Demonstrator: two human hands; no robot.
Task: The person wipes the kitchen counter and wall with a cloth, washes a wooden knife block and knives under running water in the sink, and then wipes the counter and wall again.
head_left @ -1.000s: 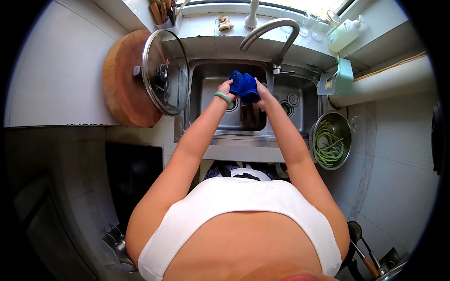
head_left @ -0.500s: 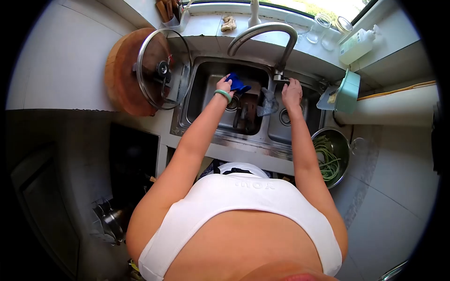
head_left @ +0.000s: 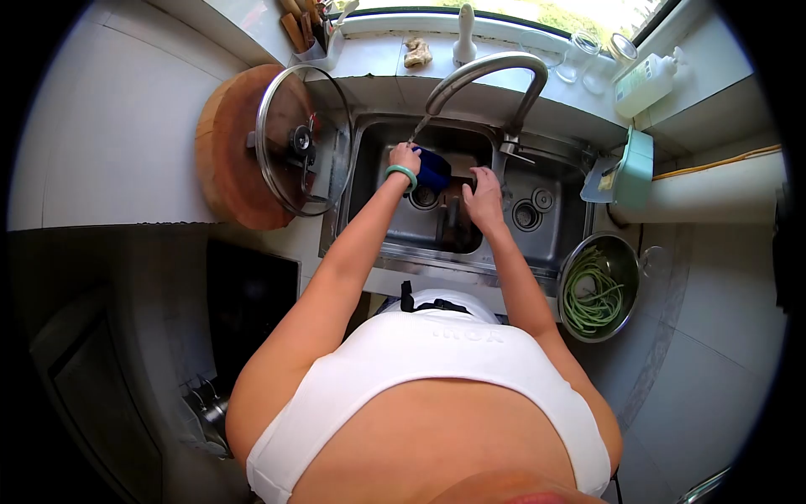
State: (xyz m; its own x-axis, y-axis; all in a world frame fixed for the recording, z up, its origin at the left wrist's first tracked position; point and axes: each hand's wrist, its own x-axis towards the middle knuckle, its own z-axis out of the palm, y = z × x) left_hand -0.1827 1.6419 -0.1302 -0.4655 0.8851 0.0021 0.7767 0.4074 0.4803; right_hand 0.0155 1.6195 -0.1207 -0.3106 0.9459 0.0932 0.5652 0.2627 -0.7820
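The left hand [head_left: 405,158] grips a blue cloth [head_left: 432,170] over the left basin of a double steel sink [head_left: 550,245], where a thin stream of water [head_left: 419,126] from the tap [head_left: 504,60] comes down at the knuckles; the cloth is apparently held there so the flow can reach it. The right hand [head_left: 484,200], apart from the left and with nothing visible in its grasp, hangs with fingers loosely curled near the sink's divider, perhaps kept clear of the splash. The cloth looks soft and limp, drooping into the basin; a smooth green bangle [head_left: 401,170] circles the left wrist. The tap arches in brushed metal from behind the sink. Left of the sink, a thick round wooden board [head_left: 222,155] sits on the pale table [head_left: 117,134], a metal-rimmed glass lid [head_left: 281,126] overlapping its sinkward edge. Right of the sink, a shiny bowl [head_left: 623,262] holds long green beans [head_left: 592,307], its curved wall likely keeping the coils together. Behind the sink, knobbly ginger [head_left: 417,53], clear jars [head_left: 579,57] and a pump bottle [head_left: 645,86] stand on the sill [head_left: 382,57], probably to stay dry within reach.
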